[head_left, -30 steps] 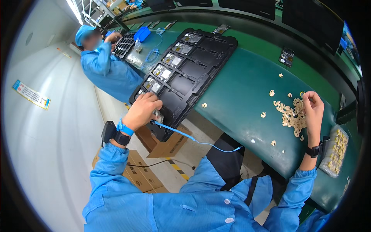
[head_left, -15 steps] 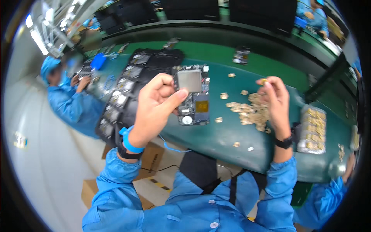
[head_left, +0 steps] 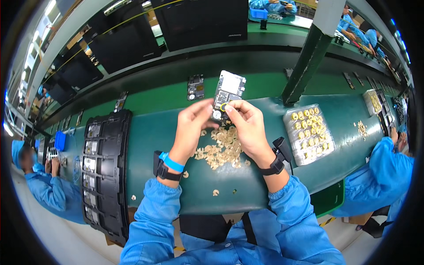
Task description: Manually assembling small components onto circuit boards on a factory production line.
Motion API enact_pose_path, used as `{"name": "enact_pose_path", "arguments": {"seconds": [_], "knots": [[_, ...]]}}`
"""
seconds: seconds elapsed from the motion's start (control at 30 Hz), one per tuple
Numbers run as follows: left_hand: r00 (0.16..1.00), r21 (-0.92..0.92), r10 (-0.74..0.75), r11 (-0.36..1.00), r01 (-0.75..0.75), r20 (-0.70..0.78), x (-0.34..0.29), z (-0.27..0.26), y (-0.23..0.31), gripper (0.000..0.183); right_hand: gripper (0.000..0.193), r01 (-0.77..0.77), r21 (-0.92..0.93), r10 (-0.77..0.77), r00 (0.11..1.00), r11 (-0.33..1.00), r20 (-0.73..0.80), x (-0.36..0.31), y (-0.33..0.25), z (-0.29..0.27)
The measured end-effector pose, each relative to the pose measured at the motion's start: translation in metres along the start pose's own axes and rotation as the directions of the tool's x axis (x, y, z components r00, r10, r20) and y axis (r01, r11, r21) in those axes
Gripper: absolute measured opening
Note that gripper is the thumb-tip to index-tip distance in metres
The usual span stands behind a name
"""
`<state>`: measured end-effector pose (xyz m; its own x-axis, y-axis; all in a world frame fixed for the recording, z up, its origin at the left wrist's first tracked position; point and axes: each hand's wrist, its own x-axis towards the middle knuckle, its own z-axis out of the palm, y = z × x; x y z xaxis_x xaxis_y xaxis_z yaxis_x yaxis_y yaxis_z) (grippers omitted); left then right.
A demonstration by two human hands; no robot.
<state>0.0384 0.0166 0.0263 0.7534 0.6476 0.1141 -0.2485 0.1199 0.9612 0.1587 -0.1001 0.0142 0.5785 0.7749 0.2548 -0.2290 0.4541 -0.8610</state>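
A circuit board (head_left: 231, 84) with a pale metal shield stands tilted above the table between my hands. My right hand (head_left: 249, 126) grips its lower right edge, the thumb on its front beside a small yellow ring (head_left: 224, 107). My left hand (head_left: 192, 128) is at the board's lower left with its fingers apart, slightly blurred; the fingertips are close to the edge, and contact is hard to make out. Beneath both hands lies a pile of small tan C-shaped pieces (head_left: 216, 154).
A clear tray (head_left: 324, 154) of yellow round parts stands right of my hands. On the left is a black rack (head_left: 106, 163) holding boards. Another board (head_left: 195, 87) lies on the green strip behind. A green post (head_left: 304, 66) rises at the back right. Co-workers sit on both sides.
My hands have come together at the board. My right hand, earlier apart with a small yellow piece, now grips the board; my left hand's fingers have spread from it. The view has shifted right.
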Motion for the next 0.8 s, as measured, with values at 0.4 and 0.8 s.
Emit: {"name": "enact_pose_path", "arguments": {"seconds": [0.4,0.8], "knots": [[0.999,-0.029,-0.041,0.999,0.041,0.021,-0.005,-0.013,-0.017,0.028,0.011,0.206,-0.724,-0.396,0.913,0.659,-0.101,0.002,-0.021,-0.006],[0.999,-0.101,-0.022,0.995,0.024,0.025,-0.014,-0.005,-0.028,0.031,0.009,0.207,-0.709,-0.226,0.972,0.674,0.068,-0.003,-0.008,0.004]]}}
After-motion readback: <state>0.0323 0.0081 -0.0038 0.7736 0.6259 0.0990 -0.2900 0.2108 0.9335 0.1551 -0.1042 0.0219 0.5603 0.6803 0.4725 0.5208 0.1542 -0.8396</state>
